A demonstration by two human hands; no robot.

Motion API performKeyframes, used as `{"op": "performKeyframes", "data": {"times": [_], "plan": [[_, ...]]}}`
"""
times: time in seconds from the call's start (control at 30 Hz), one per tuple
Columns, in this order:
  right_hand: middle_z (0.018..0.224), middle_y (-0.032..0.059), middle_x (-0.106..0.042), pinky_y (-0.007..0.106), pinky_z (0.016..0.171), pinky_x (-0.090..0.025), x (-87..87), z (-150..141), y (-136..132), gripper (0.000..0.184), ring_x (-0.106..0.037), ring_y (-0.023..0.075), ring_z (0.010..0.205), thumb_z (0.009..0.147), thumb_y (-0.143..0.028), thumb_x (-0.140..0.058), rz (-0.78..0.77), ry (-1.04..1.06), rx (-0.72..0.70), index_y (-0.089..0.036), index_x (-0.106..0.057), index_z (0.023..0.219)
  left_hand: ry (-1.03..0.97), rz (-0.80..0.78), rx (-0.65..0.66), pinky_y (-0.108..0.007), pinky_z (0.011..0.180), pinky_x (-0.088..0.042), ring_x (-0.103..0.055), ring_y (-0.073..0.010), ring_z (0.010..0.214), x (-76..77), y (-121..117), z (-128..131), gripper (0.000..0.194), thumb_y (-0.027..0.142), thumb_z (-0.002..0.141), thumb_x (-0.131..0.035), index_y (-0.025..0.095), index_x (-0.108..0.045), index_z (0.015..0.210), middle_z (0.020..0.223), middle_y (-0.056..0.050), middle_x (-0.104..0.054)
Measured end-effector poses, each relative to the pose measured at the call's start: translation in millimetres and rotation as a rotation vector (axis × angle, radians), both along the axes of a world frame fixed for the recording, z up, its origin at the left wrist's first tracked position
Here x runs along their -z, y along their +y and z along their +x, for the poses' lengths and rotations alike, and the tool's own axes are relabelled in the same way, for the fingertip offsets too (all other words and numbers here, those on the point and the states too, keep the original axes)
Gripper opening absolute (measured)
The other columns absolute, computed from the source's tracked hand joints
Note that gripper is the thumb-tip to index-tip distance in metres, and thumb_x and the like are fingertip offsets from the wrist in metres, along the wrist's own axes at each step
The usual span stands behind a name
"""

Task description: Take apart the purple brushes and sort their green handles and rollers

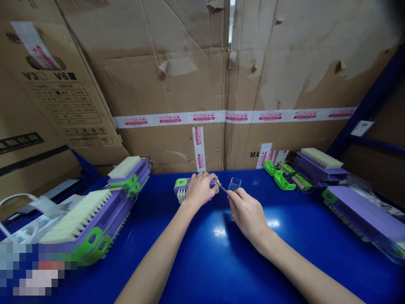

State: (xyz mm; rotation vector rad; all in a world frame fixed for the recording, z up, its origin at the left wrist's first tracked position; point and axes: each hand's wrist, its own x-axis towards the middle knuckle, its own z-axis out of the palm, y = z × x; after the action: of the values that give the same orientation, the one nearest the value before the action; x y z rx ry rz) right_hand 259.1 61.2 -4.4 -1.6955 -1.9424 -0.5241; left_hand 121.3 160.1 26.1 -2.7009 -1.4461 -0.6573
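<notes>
Under my left hand point(201, 188), the brush point(182, 188) is purple with a bright green end and off-white bristles; the brushes point(110, 211) at my left share this scheme. Near my right hand point(248, 211), the container point(234, 183) is clear. My table point(218, 266): solid blue. Cardboard point(177, 95): brown, with paler patches. Tape point(253, 116): white, with repeating red print.

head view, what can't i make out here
In the head view:
Held purple-and-green brush: middle hidden by the left hand.
Thin tool: handle hidden by the right hand.
White tape: fine print too small.
Bottom-left corner: blurred by a pixelated patch.
</notes>
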Motion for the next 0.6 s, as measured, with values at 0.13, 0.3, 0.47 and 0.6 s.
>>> {"op": "performKeyframes", "data": {"times": [0.13,0.3,0.47,0.6], "plan": [[0.082,0.0050,-0.058,0.024,0.051,-0.034,1.5,-3.9,1.5,0.027,-0.053,0.0119,0.061,0.092,-0.018,-0.038,0.024,0.062,-0.028,-0.018,-0.065,0.096,0.002,0.019,0.010,-0.034,0.082,-0.038,-0.058,-0.0211,0.097,-0.1,0.2,-0.1,0.019,0.037,0.084,-0.055,0.027,-0.064,0.097,0.100,-0.001,-0.068],[0.079,0.0044,-0.056,0.022,0.054,-0.036,-6.3,-6.6,4.1,0.027,-0.054,0.0119,0.063,0.091,-0.020,-0.041,0.012,0.212,-0.068,-0.018,-0.067,0.085,0.005,0.017,0.019,-0.034,0.082,-0.038,-0.058,-0.0214,0.098,0.2,0.7,-0.2,0.019,0.036,0.084,-0.055,0.027,-0.064,0.098,0.099,-0.001,-0.068],[0.072,0.0040,-0.053,0.024,0.056,-0.038,-20.2,-6.5,6.6,0.026,-0.053,0.0133,0.065,0.087,-0.018,-0.045,-0.030,0.300,-0.081,-0.018,-0.066,0.072,0.005,0.005,0.033,-0.034,0.083,-0.039,-0.058,-0.0214,0.098,0.4,0.3,0.7,0.018,0.035,0.083,-0.056,0.027,-0.065,0.097,0.099,-0.001,-0.068],[0.073,0.0042,-0.052,0.024,0.057,-0.038,-16.7,-9.1,5.9,0.025,-0.053,0.0131,0.064,0.087,-0.017,-0.044,-0.025,0.299,-0.065,-0.018,-0.063,0.070,0.023,0.004,0.029,-0.035,0.083,-0.039,-0.058,-0.0219,0.099,-0.6,-0.2,2.1,0.020,0.035,0.084,-0.055,0.027,-0.064,0.099,0.100,-0.002,-0.068]]}}
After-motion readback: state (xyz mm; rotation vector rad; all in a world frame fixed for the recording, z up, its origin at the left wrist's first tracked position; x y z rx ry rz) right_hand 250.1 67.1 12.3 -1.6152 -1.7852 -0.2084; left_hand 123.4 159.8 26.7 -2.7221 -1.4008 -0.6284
